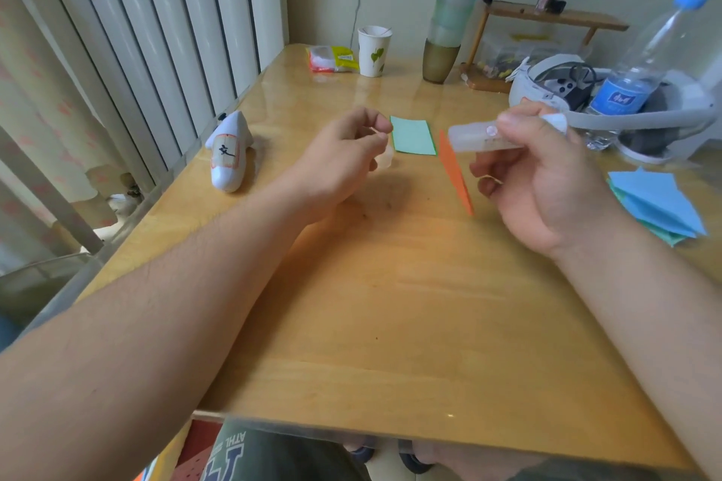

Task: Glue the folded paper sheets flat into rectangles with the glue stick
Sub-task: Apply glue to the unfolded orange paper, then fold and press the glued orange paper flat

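Upside-down "ATHL" on the grey shirt (250, 453); blue bottle label (621, 96) and white case (228, 152) markings unreadable.

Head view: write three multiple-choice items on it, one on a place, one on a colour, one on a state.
1. Where does the stack of blue folded sheets lie on the table?
A. near its right edge
B. beside the paper cup
C. under the left forearm

2. What colour is the flat rectangle beyond the hands?
A. red
B. light green
C. black

3. What is the right hand doing?
A. lying flat on the table
B. gripping the glue stick
C. holding the water bottle

Answers: 1 A, the stack sits at the table's right side. 2 B, the sheet is pale green. 3 B, its fingers curl round the clear tube above the table.
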Demonstrator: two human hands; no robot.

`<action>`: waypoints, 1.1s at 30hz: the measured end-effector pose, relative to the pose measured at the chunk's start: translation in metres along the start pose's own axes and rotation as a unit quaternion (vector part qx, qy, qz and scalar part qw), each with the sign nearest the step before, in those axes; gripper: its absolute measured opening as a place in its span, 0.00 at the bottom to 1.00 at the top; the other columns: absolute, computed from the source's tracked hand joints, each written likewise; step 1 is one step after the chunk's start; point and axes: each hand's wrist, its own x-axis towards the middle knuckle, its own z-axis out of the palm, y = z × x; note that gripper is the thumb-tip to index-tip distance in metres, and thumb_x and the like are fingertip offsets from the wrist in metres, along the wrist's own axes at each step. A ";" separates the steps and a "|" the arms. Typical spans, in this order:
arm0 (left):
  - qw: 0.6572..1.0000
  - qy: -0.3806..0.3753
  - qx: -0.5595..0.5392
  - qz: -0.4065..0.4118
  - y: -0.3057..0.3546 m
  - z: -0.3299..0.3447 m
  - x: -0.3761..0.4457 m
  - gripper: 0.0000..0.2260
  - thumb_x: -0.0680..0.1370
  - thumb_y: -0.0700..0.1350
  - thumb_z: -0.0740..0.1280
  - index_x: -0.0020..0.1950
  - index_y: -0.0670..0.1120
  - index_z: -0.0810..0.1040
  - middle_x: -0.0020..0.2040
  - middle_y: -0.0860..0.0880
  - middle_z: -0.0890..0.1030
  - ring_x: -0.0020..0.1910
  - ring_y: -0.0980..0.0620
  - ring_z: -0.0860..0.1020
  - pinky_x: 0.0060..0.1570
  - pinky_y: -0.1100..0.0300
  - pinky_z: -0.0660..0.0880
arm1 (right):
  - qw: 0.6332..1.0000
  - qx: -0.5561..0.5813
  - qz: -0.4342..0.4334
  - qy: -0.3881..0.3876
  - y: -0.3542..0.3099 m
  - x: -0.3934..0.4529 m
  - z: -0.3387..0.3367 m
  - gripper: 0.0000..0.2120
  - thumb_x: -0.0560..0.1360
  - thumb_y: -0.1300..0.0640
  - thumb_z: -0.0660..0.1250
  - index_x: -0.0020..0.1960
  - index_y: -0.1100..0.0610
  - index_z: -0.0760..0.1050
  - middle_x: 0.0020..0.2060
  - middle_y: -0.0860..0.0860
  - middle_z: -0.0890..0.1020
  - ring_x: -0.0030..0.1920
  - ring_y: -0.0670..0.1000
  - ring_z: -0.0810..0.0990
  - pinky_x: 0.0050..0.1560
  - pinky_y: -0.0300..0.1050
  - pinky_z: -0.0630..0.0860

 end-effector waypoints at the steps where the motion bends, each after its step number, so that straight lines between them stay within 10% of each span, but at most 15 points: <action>1: 1.000 0.004 -0.006 0.005 0.000 0.000 0.000 0.05 0.84 0.40 0.63 0.54 0.49 0.77 0.46 0.48 0.76 0.39 0.53 0.73 0.34 0.71 0.70 | 0.998 0.038 0.026 -0.036 -0.001 0.001 -0.001 0.08 0.72 0.55 0.69 0.38 0.49 0.71 0.34 0.52 0.77 0.34 0.52 0.75 0.39 0.49 0.64; 6: 0.999 -0.012 0.031 0.008 -0.002 -0.002 -0.001 0.05 0.84 0.44 0.64 0.55 0.45 0.79 0.45 0.48 0.76 0.40 0.51 0.72 0.37 0.63 0.70 | 0.963 -0.057 0.056 -0.259 0.002 -0.016 -0.011 0.16 0.61 0.54 0.81 0.41 0.55 0.76 0.35 0.59 0.73 0.36 0.54 0.73 0.40 0.50 0.67; 12: 0.990 -0.092 0.103 0.025 -0.006 -0.004 -0.003 0.03 0.81 0.47 0.69 0.52 0.50 0.80 0.39 0.54 0.77 0.36 0.52 0.73 0.39 0.57 0.71 | 0.910 -0.234 0.074 -0.334 -0.003 -0.047 -0.011 0.13 0.63 0.52 0.76 0.39 0.57 0.74 0.32 0.56 0.77 0.35 0.53 0.74 0.36 0.49 0.69; 19: 0.961 -0.152 0.219 0.074 -0.003 0.001 -0.011 0.02 0.80 0.46 0.71 0.48 0.52 0.80 0.41 0.53 0.80 0.40 0.52 0.78 0.46 0.56 0.77 | 0.881 -0.434 -0.032 -0.185 0.002 -0.058 -0.014 0.21 0.64 0.36 0.74 0.39 0.53 0.74 0.32 0.51 0.81 0.33 0.53 0.75 0.36 0.53 0.72; 24: 0.961 -0.131 0.227 0.088 -0.008 0.000 -0.007 0.03 0.80 0.46 0.70 0.50 0.54 0.79 0.42 0.55 0.78 0.41 0.53 0.78 0.45 0.58 0.75 | 0.862 -0.439 -0.200 -0.154 0.001 -0.072 -0.014 0.09 0.69 0.47 0.77 0.47 0.45 0.80 0.44 0.41 0.83 0.45 0.48 0.82 0.45 0.40 0.77; 33: 0.991 -0.118 0.042 0.049 -0.006 -0.001 -0.005 0.10 0.76 0.41 0.71 0.55 0.51 0.85 0.45 0.52 0.80 0.40 0.55 0.76 0.42 0.62 0.73 | 0.965 -0.252 -0.074 -0.013 0.027 -0.025 -0.018 0.14 0.74 0.62 0.78 0.50 0.48 0.77 0.48 0.50 0.89 0.48 0.49 0.86 0.53 0.53 0.80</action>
